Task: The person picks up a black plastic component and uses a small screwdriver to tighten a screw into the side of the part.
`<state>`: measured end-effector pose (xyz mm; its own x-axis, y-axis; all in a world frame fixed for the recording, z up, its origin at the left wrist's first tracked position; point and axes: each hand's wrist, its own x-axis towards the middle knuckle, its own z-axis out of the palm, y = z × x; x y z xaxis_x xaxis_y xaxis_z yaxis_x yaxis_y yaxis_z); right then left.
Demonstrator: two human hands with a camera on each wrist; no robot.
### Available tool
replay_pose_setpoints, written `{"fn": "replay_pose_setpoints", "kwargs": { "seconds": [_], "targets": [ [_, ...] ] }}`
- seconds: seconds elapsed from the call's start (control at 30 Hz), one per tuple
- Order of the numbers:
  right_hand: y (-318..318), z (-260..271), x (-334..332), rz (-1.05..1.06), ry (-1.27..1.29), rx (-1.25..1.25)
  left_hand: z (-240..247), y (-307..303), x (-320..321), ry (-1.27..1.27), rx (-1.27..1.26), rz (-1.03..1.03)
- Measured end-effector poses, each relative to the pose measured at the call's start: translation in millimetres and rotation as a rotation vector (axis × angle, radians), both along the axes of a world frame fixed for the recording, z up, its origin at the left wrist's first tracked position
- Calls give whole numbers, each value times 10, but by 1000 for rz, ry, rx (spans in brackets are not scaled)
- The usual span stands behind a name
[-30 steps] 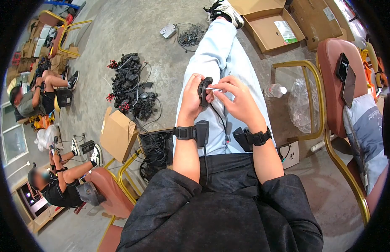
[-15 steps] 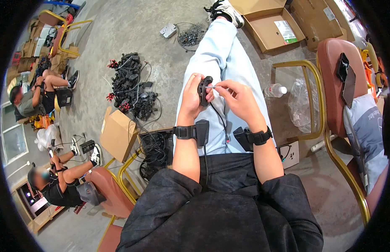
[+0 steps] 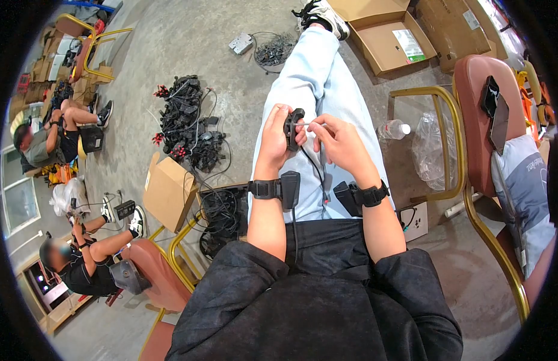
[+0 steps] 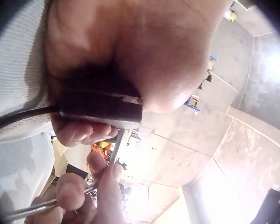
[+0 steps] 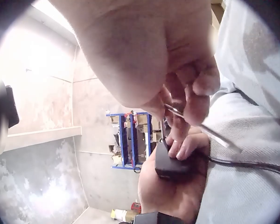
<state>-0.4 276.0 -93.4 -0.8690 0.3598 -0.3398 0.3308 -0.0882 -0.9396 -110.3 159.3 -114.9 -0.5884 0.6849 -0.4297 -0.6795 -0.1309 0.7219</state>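
A small black device (image 3: 292, 129) with a black cable is held upright in my left hand (image 3: 275, 141), whose fingers wrap around it. My right hand (image 3: 345, 143) pinches a thin metal rod (image 3: 303, 124) between thumb and fingers, one end against the device. In the left wrist view the rod (image 4: 32, 208) looks bent, with its short part reaching the underside of the device (image 4: 100, 109); the contact point is hidden. The right wrist view shows the long part of the rod (image 5: 217, 135) sticking out past the right fingers, above the device (image 5: 172, 165).
Outstretched legs in light trousers (image 3: 300, 78) lie below the hands. Tangled black parts (image 3: 191, 120) are on the floor at left, beside an open carton (image 3: 169, 189). A bottle (image 3: 393, 129), plastic wrap and a chair (image 3: 489, 120) stand at right. Two seated people are at far left.
My right hand's fingers have drawn back along the rod and curled in more, and its grip has shifted. My left hand and the device stay nearly still.
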Motion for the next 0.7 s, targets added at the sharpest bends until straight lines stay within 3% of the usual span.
{"fn": "replay_pose_setpoints", "kwargs": {
  "seconds": [0.13,0.6,0.63,0.7],
  "targets": [
    [-7,-56,6,-40,42,10,-52,-19,-23,-35,50,13],
    [-29,-244,-32,-125,412,424,12,-22,-19,-13,-27,-12],
    [-28,-212,-30,-125,413,424,17,-23,-20,-5,-38,-20],
    [-17,-102,-8,-56,107,82,18,-17,-18,10,-49,-27]
  ]
}}
